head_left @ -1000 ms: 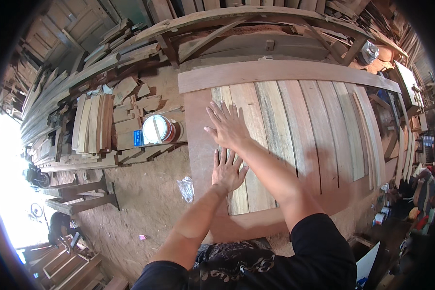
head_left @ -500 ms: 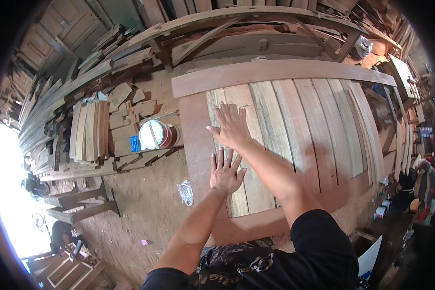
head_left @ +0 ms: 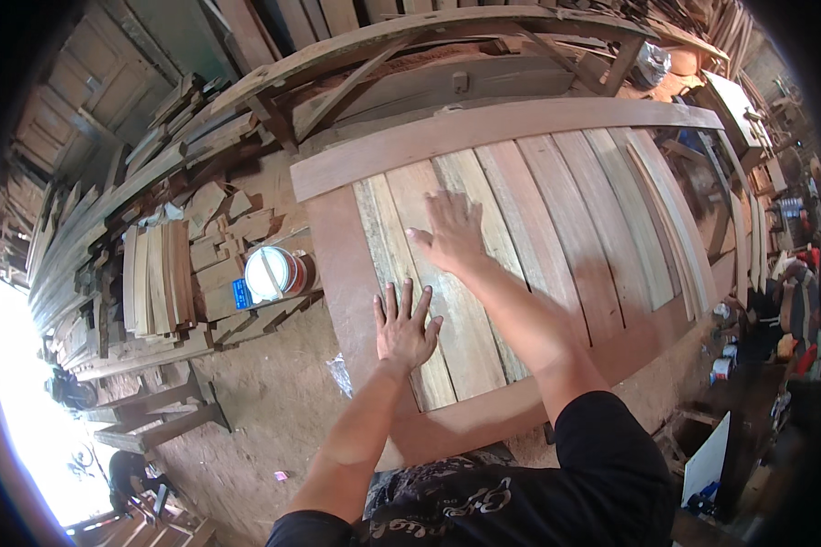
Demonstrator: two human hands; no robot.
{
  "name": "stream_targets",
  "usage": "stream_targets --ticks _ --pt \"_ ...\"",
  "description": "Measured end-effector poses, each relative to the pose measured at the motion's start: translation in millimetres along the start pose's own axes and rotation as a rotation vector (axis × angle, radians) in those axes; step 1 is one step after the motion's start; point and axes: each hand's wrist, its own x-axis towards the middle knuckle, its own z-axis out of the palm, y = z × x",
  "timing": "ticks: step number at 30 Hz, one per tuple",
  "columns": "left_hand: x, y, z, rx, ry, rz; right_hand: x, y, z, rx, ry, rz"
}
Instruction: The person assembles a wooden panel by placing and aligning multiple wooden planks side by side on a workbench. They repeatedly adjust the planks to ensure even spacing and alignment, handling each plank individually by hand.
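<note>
Fingers [head_left: 392, 303] spread; left hand [head_left: 407, 340] palm-down over planks [head_left: 470, 342], right hand [head_left: 454, 241] ahead.

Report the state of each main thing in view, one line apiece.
Pale, long wooden boards: flat, side by side, narrow dark gaps between some.
Reddish-brown wooden plank: lying across the boards' far ends.
Bare left hand: spread open, palm down on the boards.
Bare right hand: spread open, palm down over the boards, blurred.
Round white-topped bucket: upright; whether lidded, unclear.
Clear plastic: crumpled.
</note>
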Motion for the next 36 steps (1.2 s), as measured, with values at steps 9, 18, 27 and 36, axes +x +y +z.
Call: stream_targets --ticks 9,18,27,36 --pt "2 4 -6 0.003 -0.021 -0.016 -9 32 -1 -0.033 -0.045 0.103" --pt "-1 6 -6 -0.007 0.002 -0.009 -24 39 10 -0.011 0.078 0.072" --pt "0 4 -5 0.017 -0.04 -0.026 -4 -11 -6 0.018 0.071 -0.027" --pt "-2 5 -5 -0.008 -0.022 -0.041 -21 -10 7 -0.026 0.173 -0.111"
